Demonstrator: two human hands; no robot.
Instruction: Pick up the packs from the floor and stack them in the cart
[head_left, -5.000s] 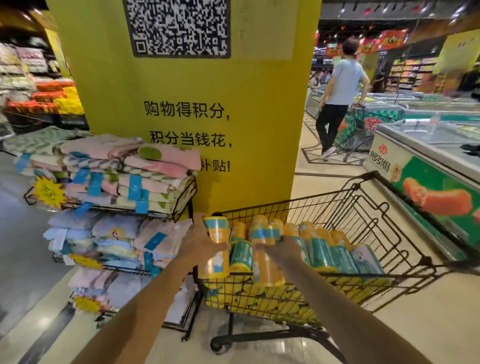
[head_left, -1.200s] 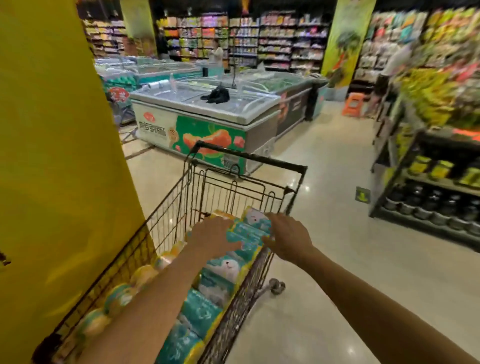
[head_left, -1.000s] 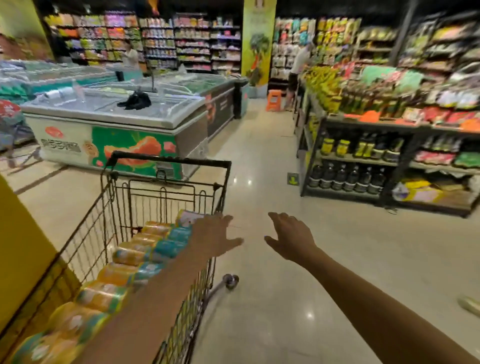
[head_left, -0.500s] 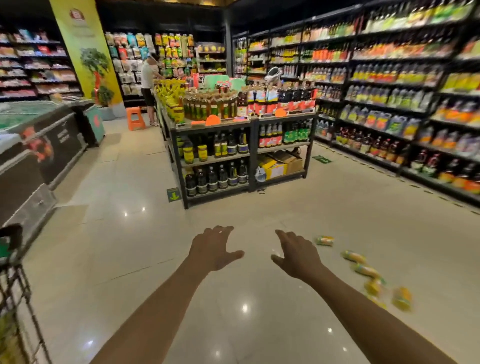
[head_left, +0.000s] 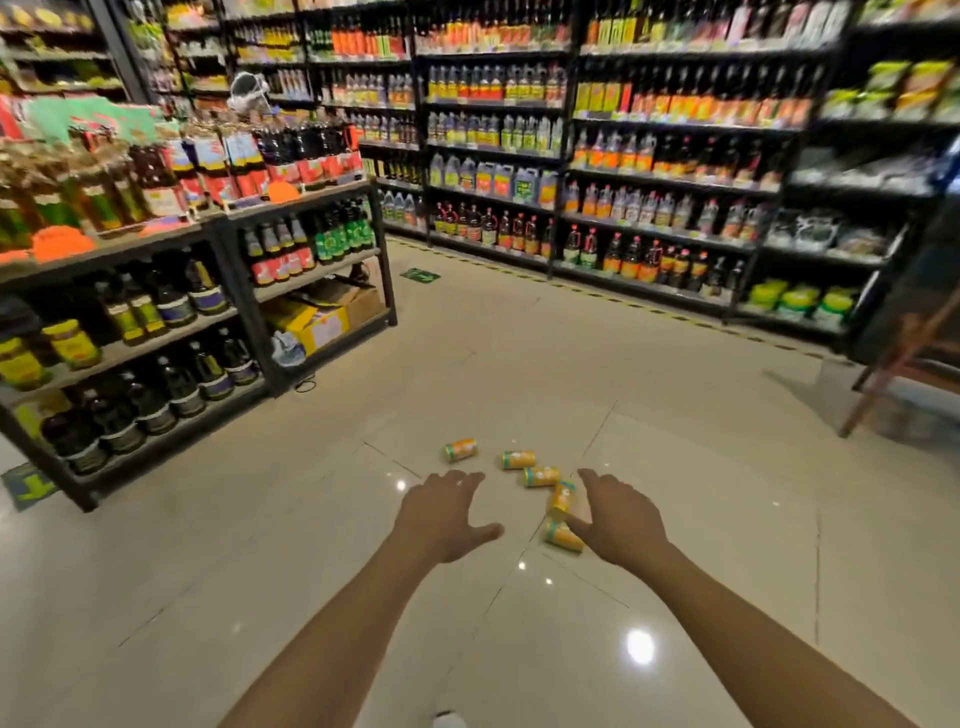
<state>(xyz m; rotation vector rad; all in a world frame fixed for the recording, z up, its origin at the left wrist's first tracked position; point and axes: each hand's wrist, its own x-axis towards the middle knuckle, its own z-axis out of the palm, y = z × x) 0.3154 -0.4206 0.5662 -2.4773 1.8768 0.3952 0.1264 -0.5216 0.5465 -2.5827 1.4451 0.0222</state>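
Several yellow and teal packs (head_left: 540, 476) lie scattered on the glossy floor ahead of me, in a loose line from upper left (head_left: 460, 450) to lower right (head_left: 562, 535). My left hand (head_left: 447, 514) is stretched forward with relaxed fingers and holds nothing. My right hand (head_left: 618, 519) is also out in front, fingers spread, empty, and covers part of the nearest pack from my viewpoint. Both hands hover above the floor, apart from the packs. The cart is out of view.
A low black shelf unit (head_left: 218, 291) with bottles and a cardboard box stands at the left. Tall bottle shelves (head_left: 623, 156) line the back wall. A wooden frame (head_left: 904, 364) stands at the right. Pale tiled floor (head_left: 363, 597) spreads around the packs.
My view has swung right, away from the cart, which has left the frame. The packs on the floor now lie centred just beyond my empty hands.
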